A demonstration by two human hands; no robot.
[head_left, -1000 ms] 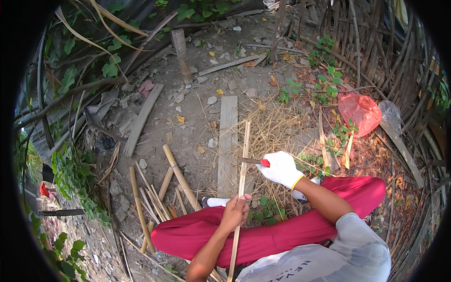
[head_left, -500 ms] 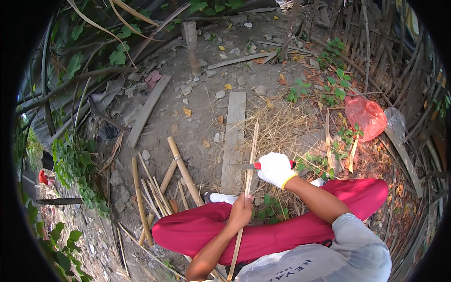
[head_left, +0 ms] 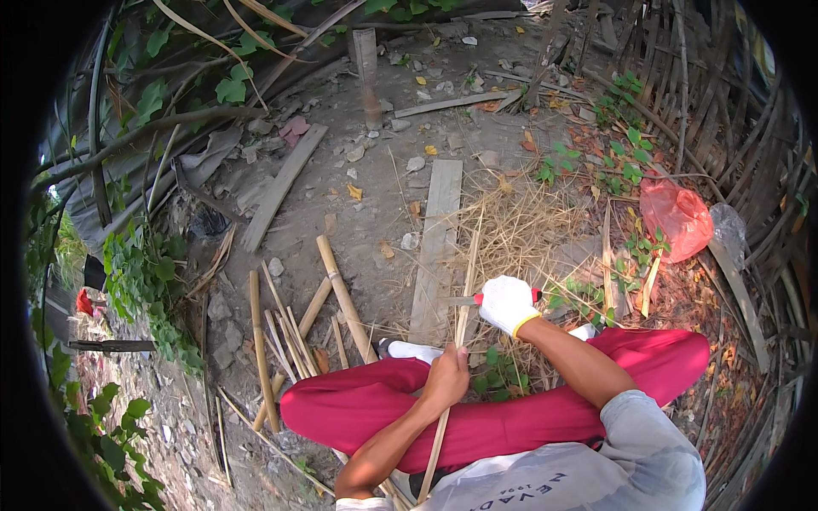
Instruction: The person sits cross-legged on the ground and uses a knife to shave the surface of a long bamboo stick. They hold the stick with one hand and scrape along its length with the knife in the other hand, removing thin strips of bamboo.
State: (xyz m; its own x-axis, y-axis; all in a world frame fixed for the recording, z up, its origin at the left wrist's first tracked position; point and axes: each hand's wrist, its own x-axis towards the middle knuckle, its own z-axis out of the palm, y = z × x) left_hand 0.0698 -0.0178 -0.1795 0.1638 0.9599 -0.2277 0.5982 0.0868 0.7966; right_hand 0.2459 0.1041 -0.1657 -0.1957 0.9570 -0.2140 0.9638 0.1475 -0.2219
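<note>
A long, pale bamboo strip (head_left: 469, 281) slants up from my lap toward the plank. My bare left hand (head_left: 446, 378) is closed around its lower part, above my crossed legs. In a white glove with a yellow cuff, my right hand (head_left: 509, 305) grips the red handle of a knife (head_left: 463, 301). The blade points left and lies across the strip, a little above my left hand; exactly how deep its edge sits cannot be seen. Beyond the strip's upper end, thin bamboo shavings (head_left: 520, 217) lie heaped on the ground.
A flat grey plank (head_left: 436, 247) lies ahead of me. Several bamboo pieces (head_left: 342, 294) rest by my left knee. Another board (head_left: 285, 187) lies farther left, and a short post (head_left: 366, 81) stands at the back. On the right are a red plastic bag (head_left: 676, 220) and a stick fence (head_left: 724, 111).
The whole view has shifted slightly, moving the scene to the right. Both hands keep their holds, and the knife still crosses the strip at nearly the same place.
</note>
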